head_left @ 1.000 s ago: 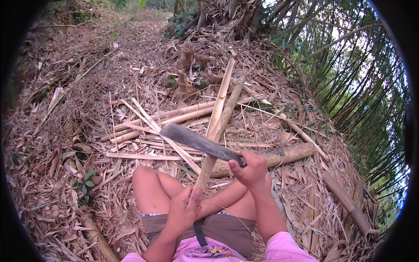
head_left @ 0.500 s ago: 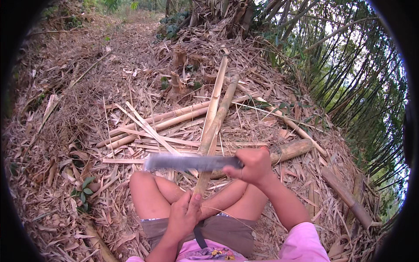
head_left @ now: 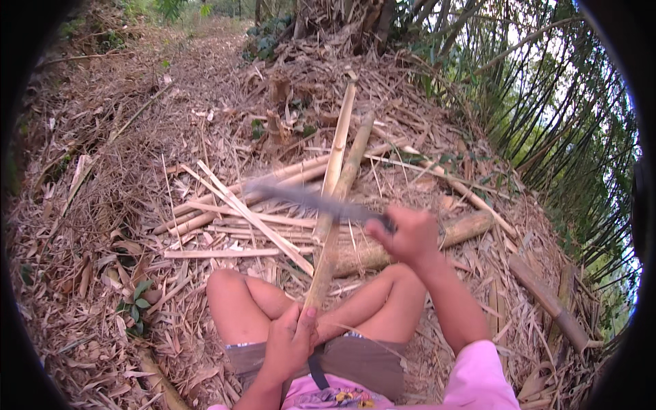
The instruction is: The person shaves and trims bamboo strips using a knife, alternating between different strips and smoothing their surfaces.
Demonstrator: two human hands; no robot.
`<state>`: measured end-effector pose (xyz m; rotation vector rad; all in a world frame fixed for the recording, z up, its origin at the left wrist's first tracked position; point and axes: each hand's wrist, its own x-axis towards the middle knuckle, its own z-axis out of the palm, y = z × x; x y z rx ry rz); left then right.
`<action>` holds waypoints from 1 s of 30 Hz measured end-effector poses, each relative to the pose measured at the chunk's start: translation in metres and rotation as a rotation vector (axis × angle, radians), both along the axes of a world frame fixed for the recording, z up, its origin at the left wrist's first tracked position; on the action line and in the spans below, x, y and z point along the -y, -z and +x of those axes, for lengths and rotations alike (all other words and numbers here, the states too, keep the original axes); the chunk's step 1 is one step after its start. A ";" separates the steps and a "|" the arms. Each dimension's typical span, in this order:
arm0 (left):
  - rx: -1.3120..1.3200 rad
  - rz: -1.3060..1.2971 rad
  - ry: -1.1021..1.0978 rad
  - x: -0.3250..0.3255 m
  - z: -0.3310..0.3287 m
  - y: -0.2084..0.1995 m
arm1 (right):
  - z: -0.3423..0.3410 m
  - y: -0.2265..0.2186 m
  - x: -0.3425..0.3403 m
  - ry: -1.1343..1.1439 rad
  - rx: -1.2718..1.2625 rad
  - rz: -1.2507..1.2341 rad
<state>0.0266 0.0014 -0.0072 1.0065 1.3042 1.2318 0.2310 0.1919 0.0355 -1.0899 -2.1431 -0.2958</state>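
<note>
My left hand [head_left: 290,342] is wrapped round the near end of a bamboo piece [head_left: 321,277], low in front of my lap. This piece slopes away from me across a thick bamboo log [head_left: 365,256]. My right hand [head_left: 410,236] grips the dark handle of a machete, its blade [head_left: 301,198] smeared by motion and pointing left across the bamboo. Whether the blade touches it, I cannot tell. Farther off, a split, pale bamboo length [head_left: 338,147] and a rounder bamboo pole [head_left: 359,147] run close together; how they join the held piece is unclear behind the blade.
Split bamboo strips [head_left: 239,212] lie piled left of the log, with longer poles [head_left: 294,176] behind. Another bamboo piece [head_left: 547,304] rests at the right. Cut stumps [head_left: 277,130] stand farther off. Dry leaves cover the ground round my crossed legs [head_left: 249,297].
The machete has risen and moved farther from me, its blade now tilted with the tip higher. My right hand has shifted slightly up and right. My left hand keeps its hold on the bamboo.
</note>
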 end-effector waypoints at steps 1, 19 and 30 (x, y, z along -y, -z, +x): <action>-0.043 0.019 -0.012 0.002 -0.004 0.000 | -0.008 -0.008 0.014 -0.106 0.080 0.033; 0.395 -0.171 0.174 0.005 -0.014 0.006 | 0.010 0.007 0.019 -0.229 -0.094 -0.432; 0.405 -0.174 0.176 0.005 -0.013 0.004 | 0.003 0.001 0.019 -0.470 -0.701 -1.129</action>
